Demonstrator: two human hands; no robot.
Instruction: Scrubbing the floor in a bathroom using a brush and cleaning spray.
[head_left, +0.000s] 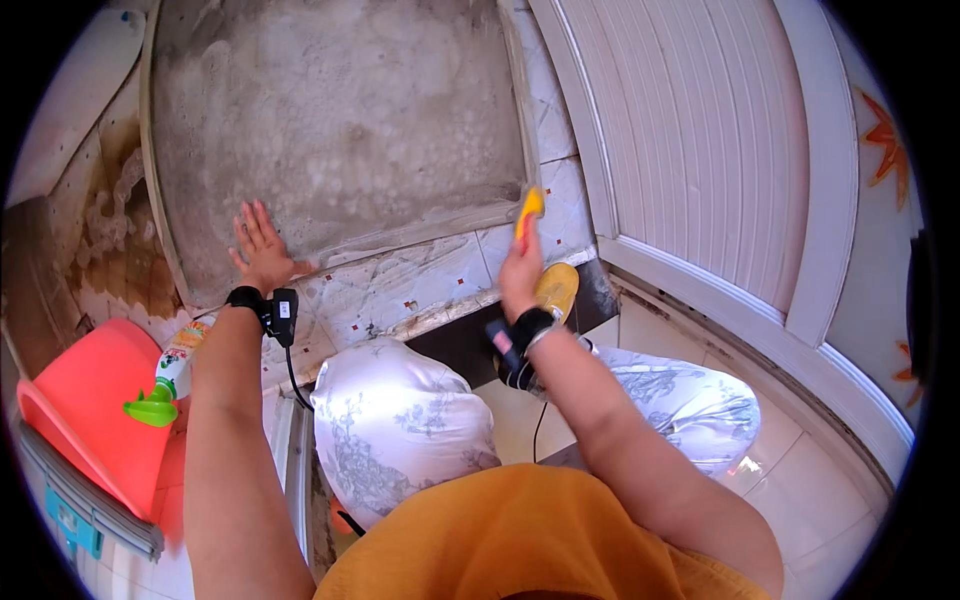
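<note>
My left hand (262, 251) is pressed palm down with fingers spread near the lower left corner of a grey, stained panel (345, 135) with a raised rim. Nothing is in it. My right hand (523, 270) grips a yellow-and-red handled tool (531, 210), slightly blurred, at the panel's lower right corner. The tool's working end is too small or hidden to identify. White patterned tiles (442, 270) border the panel on the near side. Both wrists wear black straps with small devices.
A white bottle with a green nozzle (180, 360) is beside my left forearm, near a coral-red plastic container (97, 405). A grey strip with a teal clamp (82, 517) lies below. A white ribbed door (690, 142) stands on the right. Brown stains (124, 225) mark the left side.
</note>
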